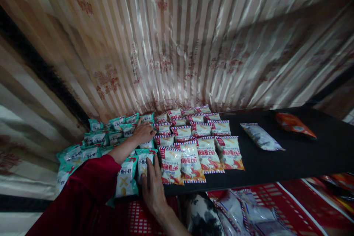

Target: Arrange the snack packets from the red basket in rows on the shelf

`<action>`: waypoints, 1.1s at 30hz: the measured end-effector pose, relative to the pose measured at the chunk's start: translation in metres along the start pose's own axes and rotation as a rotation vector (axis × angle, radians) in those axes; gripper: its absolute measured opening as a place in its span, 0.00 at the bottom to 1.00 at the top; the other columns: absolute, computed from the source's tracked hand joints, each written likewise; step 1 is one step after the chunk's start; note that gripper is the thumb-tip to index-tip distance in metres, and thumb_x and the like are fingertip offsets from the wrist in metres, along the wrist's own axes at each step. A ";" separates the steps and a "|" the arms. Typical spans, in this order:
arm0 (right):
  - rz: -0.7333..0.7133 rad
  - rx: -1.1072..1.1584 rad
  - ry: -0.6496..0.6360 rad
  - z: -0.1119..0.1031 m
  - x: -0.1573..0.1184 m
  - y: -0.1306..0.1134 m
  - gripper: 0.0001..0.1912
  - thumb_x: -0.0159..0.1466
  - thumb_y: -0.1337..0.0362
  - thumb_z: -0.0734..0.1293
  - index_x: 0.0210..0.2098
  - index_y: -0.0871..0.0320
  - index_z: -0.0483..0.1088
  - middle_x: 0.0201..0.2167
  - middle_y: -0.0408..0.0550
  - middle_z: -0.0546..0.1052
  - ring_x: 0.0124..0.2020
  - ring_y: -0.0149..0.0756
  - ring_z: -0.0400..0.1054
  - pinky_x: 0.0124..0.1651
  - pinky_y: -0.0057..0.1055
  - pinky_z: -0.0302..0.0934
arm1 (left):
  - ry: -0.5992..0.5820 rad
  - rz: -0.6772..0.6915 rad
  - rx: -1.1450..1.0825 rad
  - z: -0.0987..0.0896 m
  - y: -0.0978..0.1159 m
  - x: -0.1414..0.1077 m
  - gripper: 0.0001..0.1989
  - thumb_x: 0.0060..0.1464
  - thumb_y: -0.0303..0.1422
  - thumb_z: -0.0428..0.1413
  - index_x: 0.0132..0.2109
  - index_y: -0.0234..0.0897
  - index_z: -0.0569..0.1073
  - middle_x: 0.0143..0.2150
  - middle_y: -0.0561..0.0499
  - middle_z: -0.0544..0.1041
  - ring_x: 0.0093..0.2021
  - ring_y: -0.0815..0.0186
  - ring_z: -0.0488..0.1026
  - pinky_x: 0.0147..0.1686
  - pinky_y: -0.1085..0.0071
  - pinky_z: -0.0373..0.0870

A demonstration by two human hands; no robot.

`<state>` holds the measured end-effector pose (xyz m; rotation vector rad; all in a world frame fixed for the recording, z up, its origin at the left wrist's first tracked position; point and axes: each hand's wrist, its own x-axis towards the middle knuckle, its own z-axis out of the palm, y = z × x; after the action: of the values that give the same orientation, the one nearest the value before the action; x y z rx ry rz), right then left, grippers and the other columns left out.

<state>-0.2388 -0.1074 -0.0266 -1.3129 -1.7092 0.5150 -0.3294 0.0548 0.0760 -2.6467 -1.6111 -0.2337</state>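
Note:
My left hand (144,132) reaches over the block of teal snack bags (96,138) at the shelf's left end. Its fingers rest over bag tops in the rear rows, stretched toward the right. In front, my right hand (153,188) lies with spread fingers against a teal snack bag (143,158) in the front row, beside the white snack bags. That bag stands upright, partly covered by the fingers. Another teal bag (126,177) stands just left of it. Rows of white snack bags with red lettering (190,160) stand upright to the right. My left sleeve hides part of the teal rows.
The black shelf (249,164) holds a lone white bag (261,137) and an orange bag (295,125) lying flat on the right. Below its front edge are red plastic baskets (267,195) with more bags. A pleated patterned curtain (177,44) hangs behind.

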 end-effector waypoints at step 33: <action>-0.004 0.002 0.033 0.006 -0.002 0.006 0.25 0.62 0.70 0.56 0.60 0.60 0.57 0.65 0.58 0.49 0.64 0.46 0.47 0.59 0.45 0.56 | 0.162 -0.014 -0.168 0.004 0.019 -0.020 0.13 0.57 0.33 0.46 0.44 0.40 0.74 0.53 0.49 0.73 0.59 0.60 0.59 0.62 0.53 0.43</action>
<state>-0.2410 -0.1057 -0.0349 -1.3089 -1.6833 0.4900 -0.3208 0.0288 0.0705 -2.6535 -1.6257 -0.5921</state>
